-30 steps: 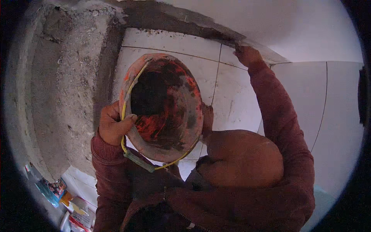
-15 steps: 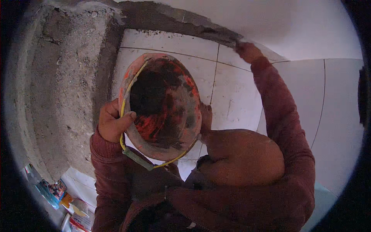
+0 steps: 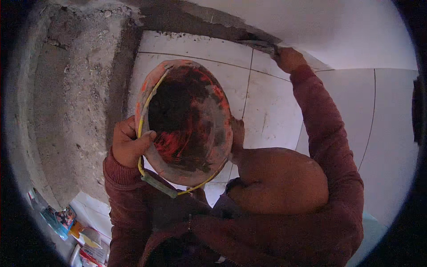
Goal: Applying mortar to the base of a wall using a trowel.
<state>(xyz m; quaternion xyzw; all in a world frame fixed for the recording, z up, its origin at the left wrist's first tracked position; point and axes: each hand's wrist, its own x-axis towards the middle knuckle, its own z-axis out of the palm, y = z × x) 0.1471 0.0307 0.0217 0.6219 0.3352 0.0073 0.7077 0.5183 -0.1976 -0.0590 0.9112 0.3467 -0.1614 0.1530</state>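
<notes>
My left hand (image 3: 130,144) grips the near-left rim of a red bucket (image 3: 219,131), its thumb over the edge. The bucket is tilted so its inside faces me, smeared with grey mortar; a dark patch covers the bottom. Its yellow wire handle hangs down on the near side, with a worn green grip (image 3: 159,185). Far to the right, my right hand (image 3: 291,60) is closed round a trowel (image 3: 262,44), its handle mostly hidden by the fingers. The flat blade lies against the strip of grey mortar (image 3: 200,22) along the foot of the white wall.
A rough concrete step (image 3: 86,89) runs along the left side. White floor tiles (image 3: 271,107) with dark joints lie beyond the bucket. My bent bare knee (image 3: 284,182) is between my arms. Several colourful packages (image 3: 86,238) lie at the lower left.
The trowel blade, barely visible before, now shows flat beside the mortar strip; my right hand has turned slightly and shifted a little to the right. The left hand and bucket hardly moved.
</notes>
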